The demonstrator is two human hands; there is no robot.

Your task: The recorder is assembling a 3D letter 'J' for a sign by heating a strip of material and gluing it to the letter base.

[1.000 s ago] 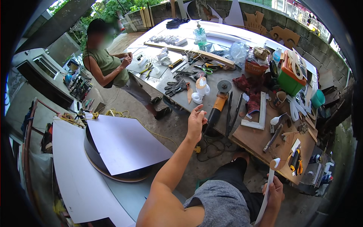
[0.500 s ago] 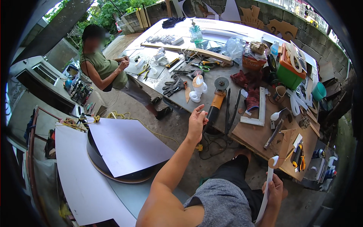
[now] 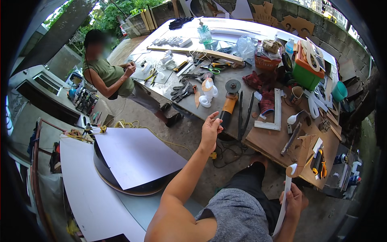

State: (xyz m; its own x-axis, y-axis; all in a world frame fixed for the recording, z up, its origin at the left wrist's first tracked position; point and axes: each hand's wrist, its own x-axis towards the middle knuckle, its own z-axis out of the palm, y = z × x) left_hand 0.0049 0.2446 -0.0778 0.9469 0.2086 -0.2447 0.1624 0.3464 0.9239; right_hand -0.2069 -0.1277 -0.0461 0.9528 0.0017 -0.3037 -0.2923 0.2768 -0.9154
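My right hand (image 3: pixel 293 200), at the lower right, is closed around a long white strip (image 3: pixel 285 201). The strip's upper end curls round and shows a brown face. My left hand (image 3: pixel 211 130) is held out in the air by the table's near edge, its fingers loosely bent and apart, with nothing visible in them. Just beyond it on the table lies an orange and black angle grinder (image 3: pixel 229 105) with a disc. Left of the grinder stand white curved pieces (image 3: pixel 208 92) with a brown face, near a dark work glove (image 3: pixel 183 91).
A co-worker (image 3: pixel 107 72) in a green shirt stands at the table's left side, hands together. A white L-shaped frame (image 3: pixel 277 111), red gloves (image 3: pixel 267 101), a green and orange bin (image 3: pixel 307 66) and pliers (image 3: pixel 322 167) crowd the table's right. A white sheet (image 3: pixel 137 155) lies at left.
The view has shifted slightly, so the table things sit a little further left. Both hands keep about the same pose, the white strip still in the right one.
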